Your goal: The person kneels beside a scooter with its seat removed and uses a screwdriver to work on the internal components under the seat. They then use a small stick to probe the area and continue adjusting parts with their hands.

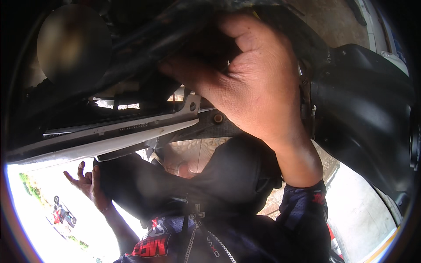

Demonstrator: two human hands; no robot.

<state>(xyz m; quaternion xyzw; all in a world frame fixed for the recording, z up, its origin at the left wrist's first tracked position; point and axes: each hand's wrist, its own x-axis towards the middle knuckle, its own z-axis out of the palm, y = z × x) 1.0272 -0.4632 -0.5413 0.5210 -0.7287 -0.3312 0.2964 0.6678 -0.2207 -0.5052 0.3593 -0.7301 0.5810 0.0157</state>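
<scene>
My right hand (267,87) reaches up among the dark parts of what looks like a motorcycle. Its thumb points left into shadow, and the fingertips are hidden behind a black bar (144,48), so whether they grip anything does not show. Below the thumb runs a long pale-edged panel (118,142), which ends in a metal bracket (192,105) with a hole. Just left of the wrist sits a round bolt head (218,118) on a dark strip. My left hand (87,184) is off to the left beside my knee, empty, with its fingers apart.
A large black moulded housing (364,105) fills the right side, close to my right forearm. A blurred round disc (74,44) hangs at upper left. Stone-patterned paving (197,153) shows between my knees. A distant motorcycle (65,212) stands in bright light at lower left.
</scene>
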